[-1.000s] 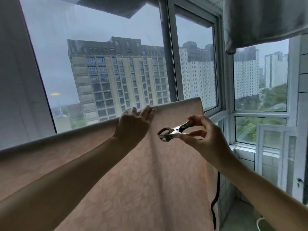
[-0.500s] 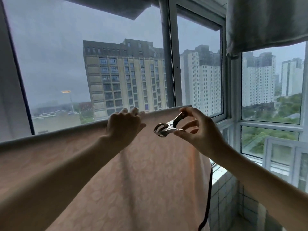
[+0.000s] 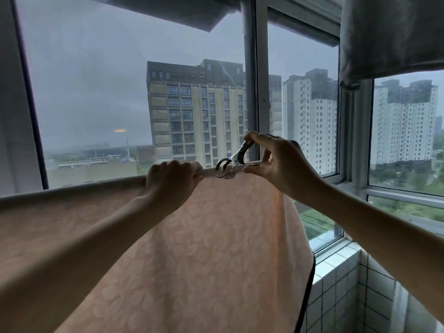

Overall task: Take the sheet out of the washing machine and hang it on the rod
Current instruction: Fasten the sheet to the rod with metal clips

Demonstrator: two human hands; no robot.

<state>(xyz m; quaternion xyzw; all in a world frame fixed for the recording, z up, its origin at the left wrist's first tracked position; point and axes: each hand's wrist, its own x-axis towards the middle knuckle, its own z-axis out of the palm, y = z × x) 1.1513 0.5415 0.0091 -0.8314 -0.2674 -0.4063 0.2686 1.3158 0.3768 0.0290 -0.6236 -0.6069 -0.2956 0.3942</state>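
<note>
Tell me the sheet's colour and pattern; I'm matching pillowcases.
The sheet is pale peach-pink with a faint tone-on-tone leaf or floral pattern, shown in the head view.

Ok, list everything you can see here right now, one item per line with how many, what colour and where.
sheet: one, pale peach with a faint pattern, draped over the rod and hanging down the middle
rod: one, covered by the sheet's top fold, running left to right
clip: one, shiny metal, at the sheet's top edge near its right end
curtain: one, grey, upper right
window frame: one, grey, centre and right
tiled wall: one, white, lower right
buildings: several, beige and white, outside the glass
left hand: one, grips the sheet-covered rod
right hand: one, pinches the clip's handles
</note>
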